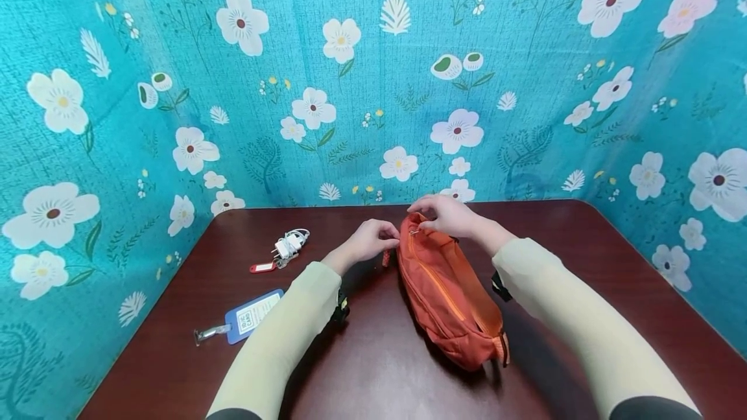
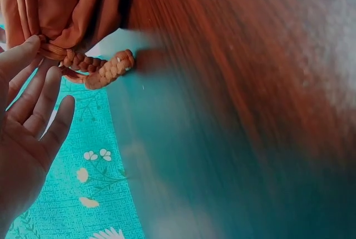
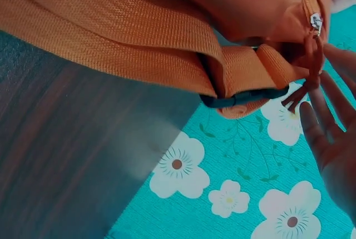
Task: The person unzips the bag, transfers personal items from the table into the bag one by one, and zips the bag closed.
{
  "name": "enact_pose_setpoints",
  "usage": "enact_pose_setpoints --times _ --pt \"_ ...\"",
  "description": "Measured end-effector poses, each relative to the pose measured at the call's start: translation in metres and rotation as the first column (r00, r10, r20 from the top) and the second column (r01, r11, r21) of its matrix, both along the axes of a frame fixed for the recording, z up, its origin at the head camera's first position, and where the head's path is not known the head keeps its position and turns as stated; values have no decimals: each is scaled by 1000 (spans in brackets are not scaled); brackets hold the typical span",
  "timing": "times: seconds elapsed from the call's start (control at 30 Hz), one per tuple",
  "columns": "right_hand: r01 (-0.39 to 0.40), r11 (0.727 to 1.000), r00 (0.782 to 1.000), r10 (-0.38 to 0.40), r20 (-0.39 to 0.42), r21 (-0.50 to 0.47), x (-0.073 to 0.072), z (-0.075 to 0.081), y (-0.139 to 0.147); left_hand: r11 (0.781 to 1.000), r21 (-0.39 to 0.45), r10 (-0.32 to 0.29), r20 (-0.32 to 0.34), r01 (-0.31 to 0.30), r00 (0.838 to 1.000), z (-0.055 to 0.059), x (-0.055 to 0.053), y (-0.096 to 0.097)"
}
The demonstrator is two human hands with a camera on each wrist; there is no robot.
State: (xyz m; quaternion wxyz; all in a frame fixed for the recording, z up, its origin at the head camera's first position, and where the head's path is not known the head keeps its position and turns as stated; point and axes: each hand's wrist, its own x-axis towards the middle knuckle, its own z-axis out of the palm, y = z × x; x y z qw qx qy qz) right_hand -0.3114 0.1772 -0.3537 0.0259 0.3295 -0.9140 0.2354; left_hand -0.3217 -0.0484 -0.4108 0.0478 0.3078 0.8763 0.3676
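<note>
An orange waist bag lies lengthwise at the middle of the table, tilted toward the near right. At its far end my left hand pinches the fabric edge between thumb and fingers, right by a braided cord that hangs there. My right hand is over the same far end. In the right wrist view its fingers pinch the cord pull hanging from a metal zipper slider. The wide webbing strap with a black buckle runs along the bag's right side.
To the left on the dark wooden table lie a white charger with its cable, a red key tag and a blue ID card holder with a clip. A teal flowered cloth hangs behind and at both sides.
</note>
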Motion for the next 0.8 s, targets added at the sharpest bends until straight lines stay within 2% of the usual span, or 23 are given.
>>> enact_pose_setpoints --times 0.07,0.23,0.5,0.6,0.8 --pt "-20 1000 1000 20 17 -21 -3 -3 0 1000 8 -1 3 0 1000 1 0 1" --pt "-37 998 999 37 -1 -43 -6 -13 0 999 35 -17 11 16 1000 0 2 5" --pt "122 992 992 -121 18 -23 -4 -20 0 998 61 -36 17 35 999 1 8 9" --pt "137 989 991 -137 6 -48 -2 -20 0 996 83 -34 23 31 999 4 10 7" --pt "159 972 984 -142 104 -174 0 -16 2 986 165 -18 65 7 998 16 12 3"
